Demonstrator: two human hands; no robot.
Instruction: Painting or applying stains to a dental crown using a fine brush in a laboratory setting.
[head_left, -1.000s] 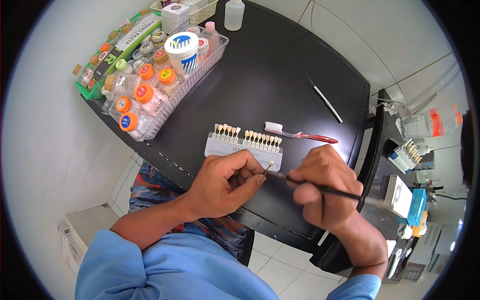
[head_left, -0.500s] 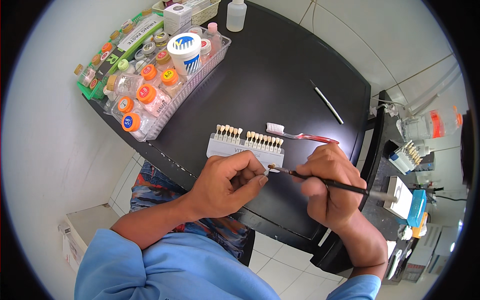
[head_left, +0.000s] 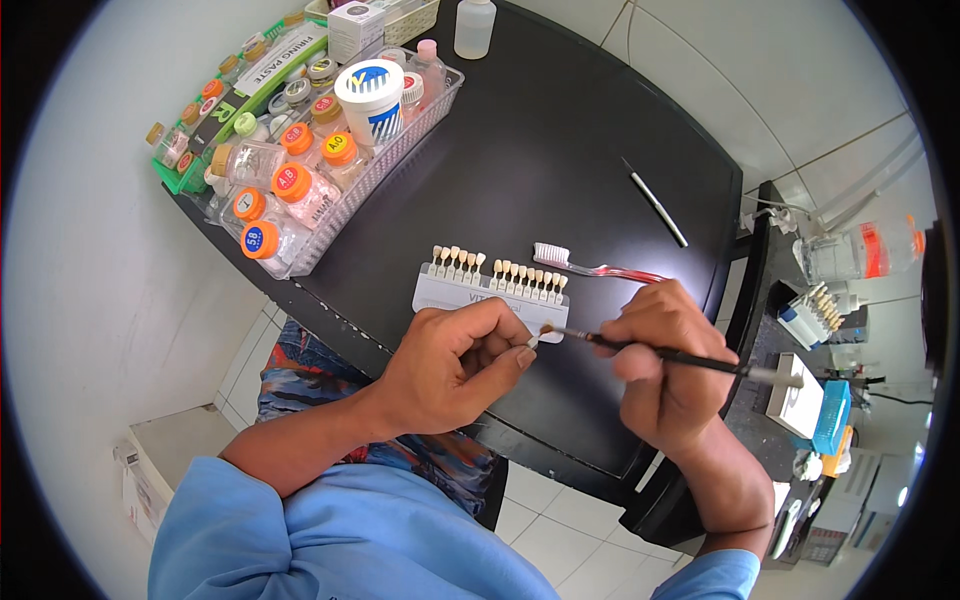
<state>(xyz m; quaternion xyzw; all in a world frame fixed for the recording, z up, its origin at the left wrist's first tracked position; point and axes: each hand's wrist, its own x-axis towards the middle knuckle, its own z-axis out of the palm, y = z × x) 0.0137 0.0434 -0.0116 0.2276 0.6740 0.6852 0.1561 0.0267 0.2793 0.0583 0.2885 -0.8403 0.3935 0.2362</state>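
Observation:
My left hand (head_left: 455, 365) is closed in a pinch. A small pale, tooth-like piece (head_left: 533, 342) pokes out between its thumb and index finger, mostly hidden by the fingertips. In my right hand (head_left: 675, 365) is a slim dark-handled brush (head_left: 640, 347), its brownish bristles just to the right of the pale piece; whether they touch it I cannot tell. Beyond my left hand lies a grey dental shade guide (head_left: 450, 290) with two groups of tooth-shaped tabs standing along its far edge. A toothbrush (head_left: 600, 270) with white bristles and a clear red handle rests behind my right hand.
A clear plastic basket (head_left: 375, 165) of orange-lidded jars and a white tub (head_left: 370, 100) fills the left of the black table (head_left: 540, 130). A thin pointed tool (head_left: 657, 208) lies far right, a squeeze bottle (head_left: 474, 28) at the back. A side counter holds another shade guide (head_left: 812, 315).
The brush tip has drawn back slightly to the right and up, away from the pale piece, as my right hand shifted. My left hand stays nearly still.

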